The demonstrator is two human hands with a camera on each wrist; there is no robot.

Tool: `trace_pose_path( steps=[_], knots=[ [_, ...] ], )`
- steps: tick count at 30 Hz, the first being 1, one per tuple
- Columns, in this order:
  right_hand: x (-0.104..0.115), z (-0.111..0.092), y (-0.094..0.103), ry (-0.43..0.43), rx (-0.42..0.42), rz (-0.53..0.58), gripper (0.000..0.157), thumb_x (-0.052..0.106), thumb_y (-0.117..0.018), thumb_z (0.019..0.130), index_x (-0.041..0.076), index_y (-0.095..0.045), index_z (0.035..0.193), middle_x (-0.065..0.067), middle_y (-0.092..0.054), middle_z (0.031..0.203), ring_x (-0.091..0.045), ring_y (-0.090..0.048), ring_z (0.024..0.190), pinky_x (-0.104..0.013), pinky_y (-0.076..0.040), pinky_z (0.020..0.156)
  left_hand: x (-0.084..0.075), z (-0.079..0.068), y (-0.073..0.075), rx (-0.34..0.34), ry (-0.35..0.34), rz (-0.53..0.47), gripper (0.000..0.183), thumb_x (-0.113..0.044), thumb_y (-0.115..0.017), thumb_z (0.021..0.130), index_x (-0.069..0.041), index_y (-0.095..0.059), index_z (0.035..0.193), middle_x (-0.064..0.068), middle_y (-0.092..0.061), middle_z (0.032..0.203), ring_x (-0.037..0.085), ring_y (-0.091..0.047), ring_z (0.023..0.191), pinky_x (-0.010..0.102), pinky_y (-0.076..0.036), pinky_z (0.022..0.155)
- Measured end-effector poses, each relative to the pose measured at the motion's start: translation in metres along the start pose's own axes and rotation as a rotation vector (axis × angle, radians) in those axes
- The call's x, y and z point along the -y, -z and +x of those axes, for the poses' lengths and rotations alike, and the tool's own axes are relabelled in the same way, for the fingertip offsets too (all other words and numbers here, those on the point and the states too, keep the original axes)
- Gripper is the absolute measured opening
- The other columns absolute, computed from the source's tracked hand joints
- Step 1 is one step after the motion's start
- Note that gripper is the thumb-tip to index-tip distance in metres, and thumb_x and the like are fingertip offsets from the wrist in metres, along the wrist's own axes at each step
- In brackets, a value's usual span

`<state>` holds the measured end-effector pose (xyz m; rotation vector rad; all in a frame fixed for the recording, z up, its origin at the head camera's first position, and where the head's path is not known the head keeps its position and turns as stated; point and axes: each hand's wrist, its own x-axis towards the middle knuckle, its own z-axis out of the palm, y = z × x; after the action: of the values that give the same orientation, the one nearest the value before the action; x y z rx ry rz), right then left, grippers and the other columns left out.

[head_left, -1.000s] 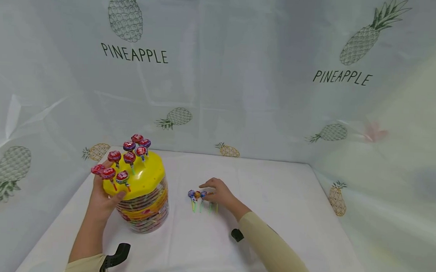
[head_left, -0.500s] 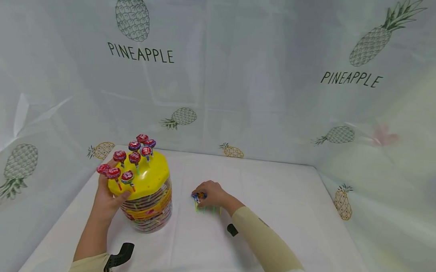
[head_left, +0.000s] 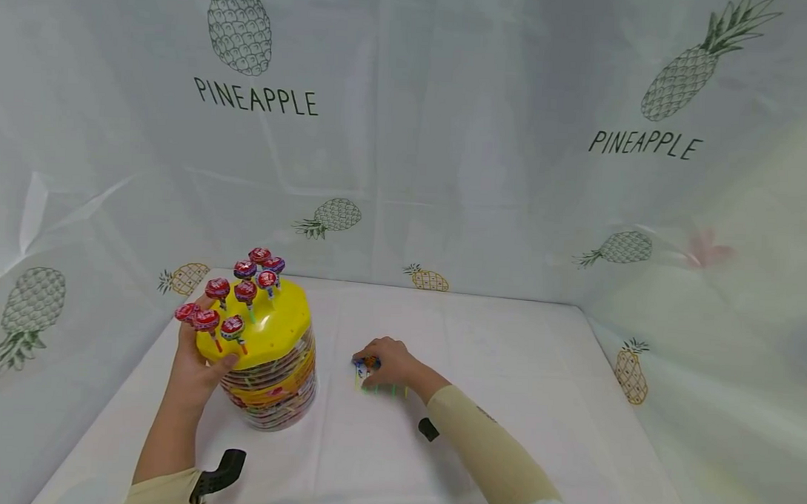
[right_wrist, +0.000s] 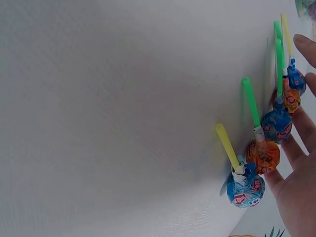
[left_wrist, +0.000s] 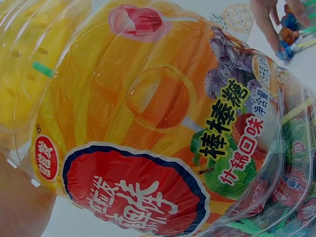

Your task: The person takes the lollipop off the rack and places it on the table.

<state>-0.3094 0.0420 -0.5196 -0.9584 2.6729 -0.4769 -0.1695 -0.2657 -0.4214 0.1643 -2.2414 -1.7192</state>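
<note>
On the left of the head view stands a clear plastic lollipop jar (head_left: 275,396) with a yellow lid (head_left: 284,322). Several red-wrapped lollipops (head_left: 245,291) stick up from the lid. My left hand (head_left: 195,367) grips the jar's upper rim, its thumb on the near side. The left wrist view shows the jar's orange label (left_wrist: 163,113) up close. At mid table my right hand (head_left: 393,363) is over a row of blue and orange lollipops (right_wrist: 263,157), partly hiding them in the head view. Its fingers touch the candy heads from behind, and the thumb is apart from the sticks.
A white cloth covers the table (head_left: 505,404). Behind it hangs a pale curtain (head_left: 447,135) with pineapple prints. Black wrist mounts (head_left: 218,475) sit on both forearms. In the left wrist view, more wrapped candies (left_wrist: 291,182) show inside the jar.
The right hand has moved slightly left and down over the loose lollipops, covering more of them. The left hand keeps its grip on the jar. The head view has shifted a little.
</note>
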Motion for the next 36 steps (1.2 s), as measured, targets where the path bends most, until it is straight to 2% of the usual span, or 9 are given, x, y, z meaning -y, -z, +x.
trace_pose_path(
  steps=[3, 8, 10, 12, 17, 21, 29, 36],
  knots=[
    [0.000, 0.000, 0.000, -0.010, -0.004, 0.003, 0.052, 0.038, -0.080, 0.080, 0.031, -0.064, 0.129, 0.010, -0.058, 0.124, -0.016, -0.048, 0.119, -0.045, -0.035, 0.104, -0.001, 0.001, 0.000, 0.002, -0.007, -0.005, 0.091, -0.019, -0.070, 0.090, -0.041, -0.010, 0.154, 0.011, -0.020, 0.157, 0.030, -0.019, 0.145, 0.037, -0.026, 0.114],
    [0.002, -0.004, 0.007, 0.009, -0.031, -0.004, 0.053, 0.036, -0.080, 0.082, 0.029, -0.063, 0.131, 0.007, -0.056, 0.128, -0.018, -0.046, 0.123, -0.048, -0.035, 0.105, -0.001, 0.001, -0.001, 0.005, -0.029, -0.003, 0.089, -0.019, -0.070, 0.090, -0.041, -0.011, 0.154, 0.011, -0.022, 0.156, 0.029, -0.022, 0.143, 0.016, -0.032, 0.105],
    [0.005, -0.006, 0.015, 0.032, -0.074, 0.045, 0.052, 0.032, -0.079, 0.083, 0.025, -0.062, 0.132, 0.005, -0.054, 0.131, -0.020, -0.044, 0.126, -0.050, -0.034, 0.106, -0.001, 0.001, -0.001, 0.008, -0.039, 0.000, 0.088, -0.019, -0.069, 0.091, -0.040, -0.011, 0.154, 0.010, -0.022, 0.155, 0.029, -0.023, 0.143, 0.009, -0.033, 0.099],
    [0.011, -0.008, 0.029, 0.065, -0.138, 0.158, 0.051, 0.027, -0.078, 0.085, 0.020, -0.061, 0.133, 0.003, -0.054, 0.133, -0.022, -0.044, 0.127, -0.050, -0.033, 0.107, 0.000, 0.001, -0.001, 0.006, -0.046, 0.002, 0.088, -0.020, -0.069, 0.091, -0.041, -0.012, 0.153, 0.011, -0.021, 0.155, 0.030, -0.023, 0.143, 0.006, -0.033, 0.096],
    [0.038, -0.015, 0.064, 0.152, -0.281, 0.480, 0.050, 0.022, -0.077, 0.086, 0.020, -0.060, 0.133, 0.006, -0.054, 0.132, -0.017, -0.045, 0.127, -0.044, -0.036, 0.109, 0.000, 0.000, 0.001, 0.001, -0.072, -0.019, 0.087, -0.015, -0.069, 0.091, -0.039, -0.014, 0.154, 0.009, -0.024, 0.153, 0.028, -0.027, 0.140, 0.007, -0.036, 0.096],
    [0.066, -0.019, 0.086, 0.232, -0.315, 0.616, 0.050, 0.020, -0.075, 0.087, 0.021, -0.059, 0.135, 0.010, -0.055, 0.132, -0.015, -0.048, 0.124, -0.040, -0.037, 0.108, 0.001, 0.000, 0.002, -0.004, -0.072, -0.027, 0.087, -0.014, -0.069, 0.091, -0.039, -0.014, 0.154, 0.009, -0.023, 0.154, 0.026, -0.027, 0.140, 0.007, -0.035, 0.096],
    [0.111, -0.019, 0.124, 0.390, -0.337, 0.729, 0.052, 0.012, -0.074, 0.087, 0.013, -0.057, 0.136, 0.004, -0.055, 0.134, -0.010, -0.049, 0.122, -0.036, -0.039, 0.107, 0.002, -0.001, 0.000, -0.006, -0.089, -0.044, 0.085, -0.013, -0.067, 0.092, -0.038, -0.015, 0.154, 0.009, -0.023, 0.154, 0.026, -0.028, 0.139, 0.007, -0.035, 0.096],
    [0.143, -0.011, 0.137, 0.439, -0.313, 0.728, 0.058, 0.011, -0.075, 0.087, 0.015, -0.053, 0.140, 0.005, -0.048, 0.139, -0.009, -0.049, 0.123, -0.032, -0.039, 0.106, 0.002, -0.001, -0.001, -0.012, -0.065, -0.029, 0.085, -0.017, -0.068, 0.092, -0.040, -0.014, 0.153, 0.009, -0.021, 0.156, 0.028, -0.025, 0.142, 0.006, -0.033, 0.097]
  ],
)
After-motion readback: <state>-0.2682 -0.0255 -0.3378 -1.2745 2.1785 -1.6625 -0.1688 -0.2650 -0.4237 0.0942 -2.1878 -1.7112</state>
